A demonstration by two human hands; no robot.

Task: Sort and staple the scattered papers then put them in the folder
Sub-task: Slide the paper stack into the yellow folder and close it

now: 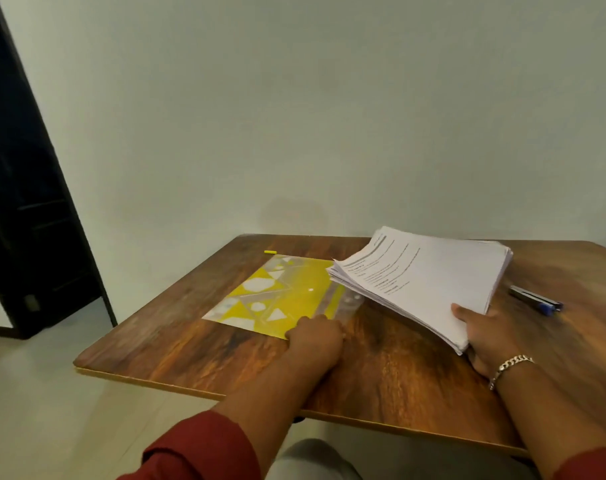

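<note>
A thick stack of printed white papers (429,275) is lifted off the table and tilted, its far left corner hanging over the folder. My right hand (485,334) grips the stack at its near edge, thumb on top. The yellow plastic folder (281,292) with white shapes lies flat on the wooden table (225,348). My left hand (315,336) rests at the folder's near right corner, fingers curled on its clear edge; whether it pinches the flap I cannot tell. A dark stapler with a blue end (535,300) lies to the right of the stack.
A small yellow piece (270,252) lies on the table just beyond the folder's far corner. The table stands against a plain wall. A dark doorway (24,202) is at the left, with pale floor below it.
</note>
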